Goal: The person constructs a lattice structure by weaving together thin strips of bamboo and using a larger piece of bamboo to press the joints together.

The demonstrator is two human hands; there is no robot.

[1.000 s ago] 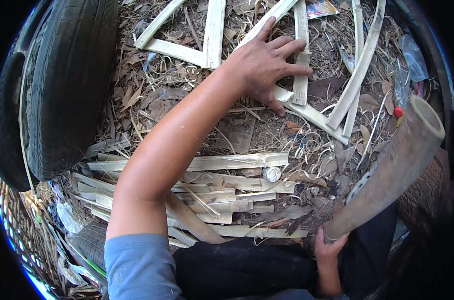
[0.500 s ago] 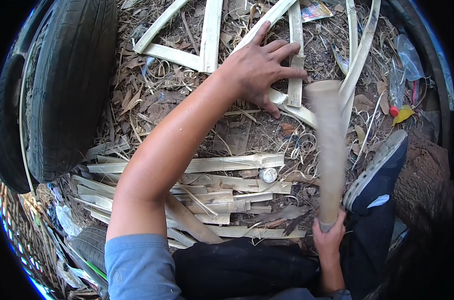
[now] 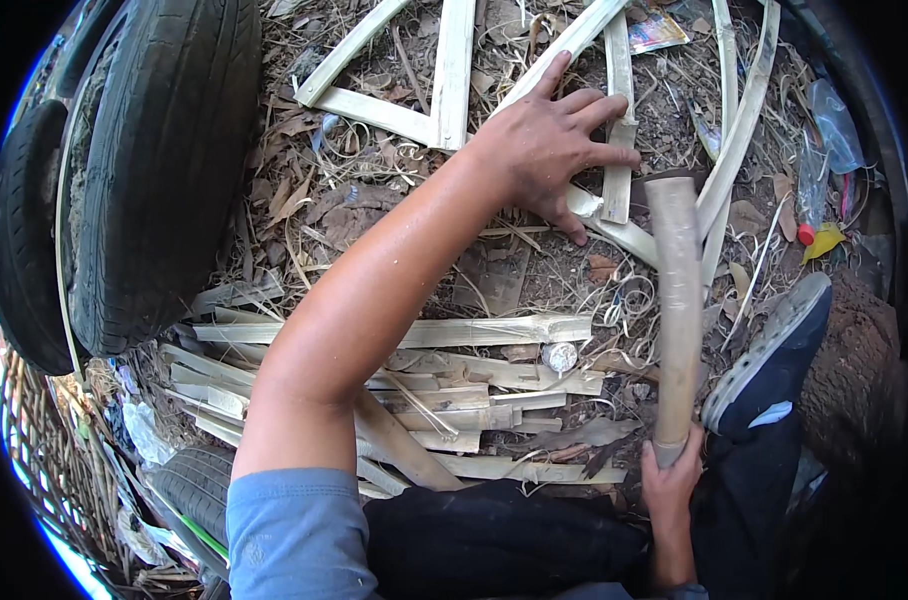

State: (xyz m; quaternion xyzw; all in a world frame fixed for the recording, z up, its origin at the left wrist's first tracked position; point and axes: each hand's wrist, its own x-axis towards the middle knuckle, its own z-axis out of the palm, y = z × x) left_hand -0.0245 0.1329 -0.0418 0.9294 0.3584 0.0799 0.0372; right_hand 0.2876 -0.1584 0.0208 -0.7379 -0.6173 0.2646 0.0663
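My left hand [image 3: 564,150] lies with spread fingers over pale split-bamboo strips on the ground. Its index finger rests along a slanting bamboo strip [image 3: 589,32], and its other fingers reach toward an upright bamboo strip [image 3: 619,80]. Below the palm, a cross strip [image 3: 624,238] runs under the upright one. My right hand [image 3: 674,475] is closed round the lower end of a thick wooden stick [image 3: 679,310]. The stick's upper end is over the cross strip, right of my left hand; whether they touch, I cannot tell. A dark shape behind that end is partly hidden.
Split bamboo pieces [image 3: 454,400] lie piled before my knees, beside a round whitish lid [image 3: 560,357]. Tyres [image 3: 164,180] stand at the left. My shoe [image 3: 769,350], a clear plastic bottle [image 3: 812,190] and a long curved strip [image 3: 744,125] are on the right.
The whole view has shifted slightly, so things appear further right and a little lower. The stick was smeared by motion and is now sharp. My left hand keeps its place on the strips.
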